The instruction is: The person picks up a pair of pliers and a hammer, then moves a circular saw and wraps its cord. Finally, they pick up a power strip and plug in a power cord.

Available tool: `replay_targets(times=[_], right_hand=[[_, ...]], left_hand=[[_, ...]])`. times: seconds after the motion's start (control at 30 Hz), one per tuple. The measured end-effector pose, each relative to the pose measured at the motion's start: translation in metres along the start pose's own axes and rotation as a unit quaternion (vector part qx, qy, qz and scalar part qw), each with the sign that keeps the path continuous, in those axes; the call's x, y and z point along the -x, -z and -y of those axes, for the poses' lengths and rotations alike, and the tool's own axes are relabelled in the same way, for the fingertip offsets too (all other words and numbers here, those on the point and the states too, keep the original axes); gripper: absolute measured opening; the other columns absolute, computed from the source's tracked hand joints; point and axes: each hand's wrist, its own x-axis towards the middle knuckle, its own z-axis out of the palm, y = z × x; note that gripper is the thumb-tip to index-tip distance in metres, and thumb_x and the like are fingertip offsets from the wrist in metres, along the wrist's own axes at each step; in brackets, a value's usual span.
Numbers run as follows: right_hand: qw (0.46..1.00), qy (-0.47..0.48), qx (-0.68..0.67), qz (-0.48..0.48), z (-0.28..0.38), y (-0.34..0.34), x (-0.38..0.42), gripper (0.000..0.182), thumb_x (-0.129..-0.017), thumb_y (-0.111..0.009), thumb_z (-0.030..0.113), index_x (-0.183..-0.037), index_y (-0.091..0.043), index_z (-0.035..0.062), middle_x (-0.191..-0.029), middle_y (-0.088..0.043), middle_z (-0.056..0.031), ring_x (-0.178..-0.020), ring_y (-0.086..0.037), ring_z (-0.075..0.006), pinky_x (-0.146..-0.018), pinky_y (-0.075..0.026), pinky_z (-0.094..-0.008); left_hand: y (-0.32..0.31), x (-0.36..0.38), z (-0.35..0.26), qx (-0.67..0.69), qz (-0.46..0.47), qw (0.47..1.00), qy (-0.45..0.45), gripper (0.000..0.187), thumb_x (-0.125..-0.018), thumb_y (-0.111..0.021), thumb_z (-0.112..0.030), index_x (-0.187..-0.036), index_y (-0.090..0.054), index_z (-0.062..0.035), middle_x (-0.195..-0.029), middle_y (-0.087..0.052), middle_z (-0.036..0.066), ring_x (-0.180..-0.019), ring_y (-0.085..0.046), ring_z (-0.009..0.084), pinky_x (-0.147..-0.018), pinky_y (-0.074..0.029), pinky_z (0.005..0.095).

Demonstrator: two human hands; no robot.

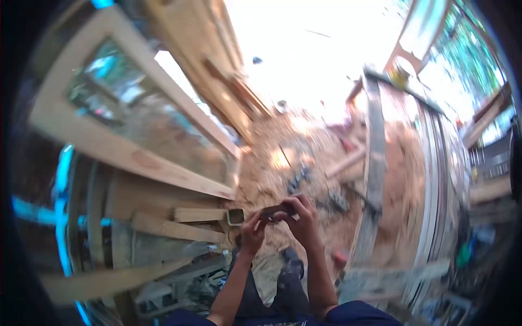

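Out in front of my body, my left hand and my right hand are close together. Between them is a small, dark brown, flat block, perhaps wood, gripped at either end. Fingers of both hands are bent around its ends, and motion blur hides its finer detail. A square, open-topped tube end or small container shows just left of my left hand, apart from it. Below my hands, the ground is covered in brown shavings or dust.
On the left leans a large wooden frame with an open middle. Boards are stacked beneath it. A grey wooden trestle or rail stands at right, beside long pale strips. Dark tools or scraps lie on the ground ahead.
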Motion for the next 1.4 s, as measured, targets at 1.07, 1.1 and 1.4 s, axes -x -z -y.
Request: replay_targets(times=[1.07, 1.1, 1.4], right_hand=[[0.728, 0.476, -0.247, 0.427, 0.497, -0.114, 0.240, 0.036, -0.078, -0.070, -0.005, -0.113, -0.070, 0.0044, -0.110, -0.067, -0.0128, -0.102, -0.064, -0.0347, -0.085, -0.054, -0.0437], [0.723, 0.467, -0.264, 0.436, 0.511, -0.125, 0.255, 0.036, -0.079, -0.070, -0.005, -0.113, -0.070, 0.0044, -0.110, -0.067, -0.0129, -0.103, -0.064, -0.0349, -0.086, -0.054, -0.0435], [0.683, 0.486, -0.298, 0.457, 0.579, -0.199, 0.316, 0.036, -0.085, -0.068, -0.005, -0.119, -0.069, 0.0054, -0.109, -0.066, -0.0135, -0.091, -0.065, -0.0306, -0.074, -0.054, -0.0385]], left_hand=[[0.303, 0.452, -0.291, -0.169, -0.670, 0.721, 0.044, 0.026, -0.094, -0.070, -0.010, -0.118, -0.071, -0.0015, -0.118, -0.069, 0.011, -0.112, -0.064, 0.0196, -0.093, -0.048, 0.0301], [0.309, 0.471, -0.296, -0.161, -0.683, 0.709, 0.066, 0.025, -0.095, -0.070, -0.011, -0.118, -0.071, -0.0014, -0.118, -0.069, 0.011, -0.111, -0.064, 0.0192, -0.093, -0.049, 0.0301], [0.333, 0.563, -0.278, -0.119, -0.778, 0.604, 0.123, 0.029, -0.102, -0.064, -0.024, -0.120, -0.070, -0.0009, -0.110, -0.073, 0.010, -0.105, -0.068, 0.0170, -0.091, -0.053, 0.0346]])
